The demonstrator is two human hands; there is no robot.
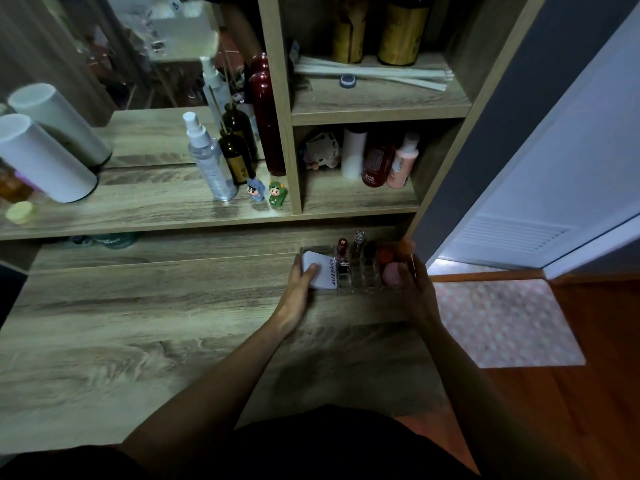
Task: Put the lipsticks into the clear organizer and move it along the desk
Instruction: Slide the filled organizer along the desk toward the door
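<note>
Gripping the clear organizer (360, 275) at both ends, left hand (298, 292) and right hand (417, 289) fingers clasped, slide it level along the desk (138, 323) so the lipsticks (343, 256) stay upright.

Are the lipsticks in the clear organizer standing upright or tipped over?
Upright. The lipsticks stand vertically in the slots of the clear organizer, caps rising above its rim, while the left hand and right hand grip its ends.

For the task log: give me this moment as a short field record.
setting: wooden desk under shelves
organizer: clear organizer at the desk's far right
contents: dark red lipstick, clear-capped lipstick, black lipstick, white tube, pink sponge
left hand: grips the organizer's left end, thumb on the white tube
right hand: holds the organizer's right end
lifted or resting: cannot tell
</note>
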